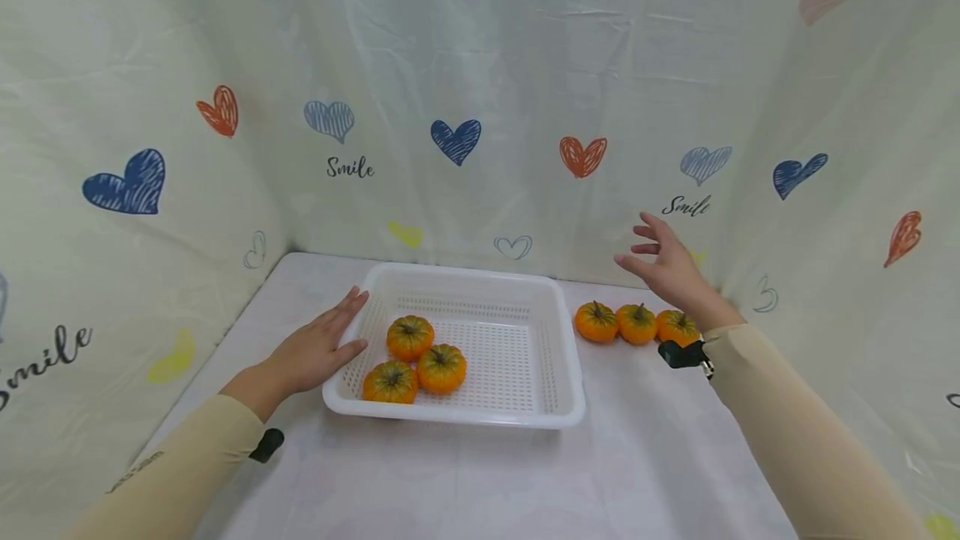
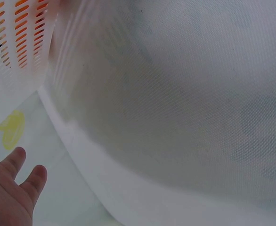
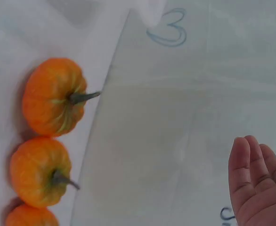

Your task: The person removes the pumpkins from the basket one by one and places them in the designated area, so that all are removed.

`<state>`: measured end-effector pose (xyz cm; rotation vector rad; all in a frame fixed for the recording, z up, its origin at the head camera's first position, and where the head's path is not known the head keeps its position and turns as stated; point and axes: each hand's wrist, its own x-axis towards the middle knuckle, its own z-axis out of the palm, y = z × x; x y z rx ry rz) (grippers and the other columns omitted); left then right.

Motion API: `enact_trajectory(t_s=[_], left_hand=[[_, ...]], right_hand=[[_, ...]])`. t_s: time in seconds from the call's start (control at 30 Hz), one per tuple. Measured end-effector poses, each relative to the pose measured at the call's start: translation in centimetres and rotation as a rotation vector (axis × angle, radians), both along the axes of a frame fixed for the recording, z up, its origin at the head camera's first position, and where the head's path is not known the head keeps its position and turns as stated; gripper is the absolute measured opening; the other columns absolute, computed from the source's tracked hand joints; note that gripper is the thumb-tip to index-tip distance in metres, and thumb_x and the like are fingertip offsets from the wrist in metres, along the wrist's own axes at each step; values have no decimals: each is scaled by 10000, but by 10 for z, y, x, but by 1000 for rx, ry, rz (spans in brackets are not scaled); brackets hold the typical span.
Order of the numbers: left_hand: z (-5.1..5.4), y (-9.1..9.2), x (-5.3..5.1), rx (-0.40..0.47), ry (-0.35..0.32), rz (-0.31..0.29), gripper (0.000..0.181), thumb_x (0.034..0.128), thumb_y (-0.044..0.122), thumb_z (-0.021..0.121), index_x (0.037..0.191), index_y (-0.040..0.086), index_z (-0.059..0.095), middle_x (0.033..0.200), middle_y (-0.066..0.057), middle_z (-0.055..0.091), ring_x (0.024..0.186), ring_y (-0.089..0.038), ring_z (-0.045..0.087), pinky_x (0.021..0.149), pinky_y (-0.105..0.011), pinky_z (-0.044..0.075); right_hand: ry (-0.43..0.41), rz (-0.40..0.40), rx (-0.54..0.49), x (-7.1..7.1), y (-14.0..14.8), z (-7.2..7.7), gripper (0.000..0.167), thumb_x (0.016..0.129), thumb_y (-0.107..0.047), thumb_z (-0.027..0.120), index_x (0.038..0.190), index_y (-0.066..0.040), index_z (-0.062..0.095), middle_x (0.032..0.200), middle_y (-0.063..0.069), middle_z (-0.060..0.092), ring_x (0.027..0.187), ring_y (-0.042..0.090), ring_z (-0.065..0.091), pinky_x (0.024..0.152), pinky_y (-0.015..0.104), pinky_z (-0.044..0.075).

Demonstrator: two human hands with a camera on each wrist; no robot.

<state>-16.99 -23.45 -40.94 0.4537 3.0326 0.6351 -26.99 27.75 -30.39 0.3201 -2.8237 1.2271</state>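
A white plastic basket (image 1: 498,419) with slotted walls stands on the table, three small orange pumpkins (image 1: 441,369) grouped in its left part. My left hand (image 1: 318,348) lies along the basket's left rim, fingers straight; the left wrist view shows its fingers (image 2: 34,181) beside the slotted wall. To the basket's right, three more pumpkins (image 1: 637,324) sit in a row. Above that row my right hand (image 1: 667,269) is raised, fingers spread and holding nothing. In the right wrist view the hand (image 3: 258,181) is apart from the pumpkins (image 3: 55,96), whose green stems show.
A white cloth covers the table (image 1: 480,482). Pale curtains (image 1: 480,48) printed with hearts and "Smile" hang behind it and at both sides. Dark wrist mounts (image 1: 681,354) show near both sleeves.
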Motion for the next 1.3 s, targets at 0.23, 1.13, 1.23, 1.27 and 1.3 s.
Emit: enact_trajectory(t_s=[0.23,1.13,1.23,1.27,1.3], left_hand=[[1,0,0,-6,0,5,752,1012,358,547,1599,85,166,1650,-167,114,1437,-442,265,1101,-632,286],[0,0,0,-15,17,5,743,1011,367,538,1595,81,179,1646,-171,127,1430,-443,282,1094,-635,298],[0,0,0,-9,15,3,741,1012,368,537,1595,79,182,1646,-171,128,1431,-443,280,1101,-631,290],[1,0,0,-7,14,3,742,1012,368,537,1595,78,182,1645,-172,129,1431,-444,279,1102,-632,289],[1,-1,0,-8,14,2,744,1012,370,538,1595,79,180,1645,-173,129,1431,-444,278,1102,-631,289]], right_hand=[[30,147,-16,-11,-62,17,879,942,-271,711,1600,-147,143,1563,144,347,1311,349,461,1012,549,461],[-295,542,104,-6,-200,-64,819,908,-309,742,1567,-148,284,1493,147,452,1219,262,561,919,388,547],[-334,580,143,-3,-204,-69,813,906,-309,746,1563,-139,298,1485,150,459,1221,268,562,944,389,533],[-346,592,154,-2,-205,-70,808,906,-308,747,1560,-136,306,1483,151,462,1221,271,562,951,390,529],[-358,601,164,-1,-206,-72,801,908,-307,745,1558,-132,312,1481,155,462,1222,273,561,957,389,526]])
